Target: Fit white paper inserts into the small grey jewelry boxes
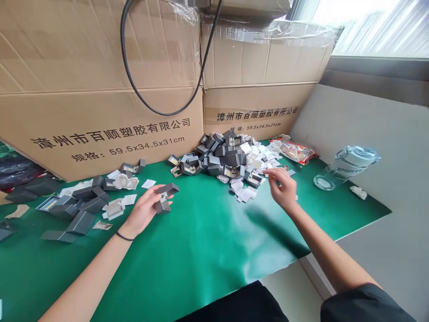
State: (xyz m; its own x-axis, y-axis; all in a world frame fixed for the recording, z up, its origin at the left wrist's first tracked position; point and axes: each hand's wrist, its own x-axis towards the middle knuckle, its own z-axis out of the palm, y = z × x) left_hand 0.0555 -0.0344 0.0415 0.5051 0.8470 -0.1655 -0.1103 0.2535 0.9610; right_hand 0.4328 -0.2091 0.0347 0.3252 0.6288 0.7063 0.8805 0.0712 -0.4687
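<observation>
My left hand (145, 209) grips a small dark grey hinged box (168, 189) whose two halves stand open above the green tabletop. To the right, my right hand (282, 185) hovers at the edge of a heap of white paper inserts (264, 154), its fingers curled together. Whether anything small sits between those fingertips is hidden. A pile of similar small grey boxes (214, 156), many of them open, lies between the hands toward the back. Left of my left hand are more grey boxes (94, 203) mixed with white inserts (114, 209).
Large cardboard cartons (144, 107) wall off the back, with a black cable (125, 58) looping down in front. On the right stand a clear sports bottle (348, 165), a red snack packet (296, 151) and a crumpled white tissue (358, 192), beside a grey partition (368, 120).
</observation>
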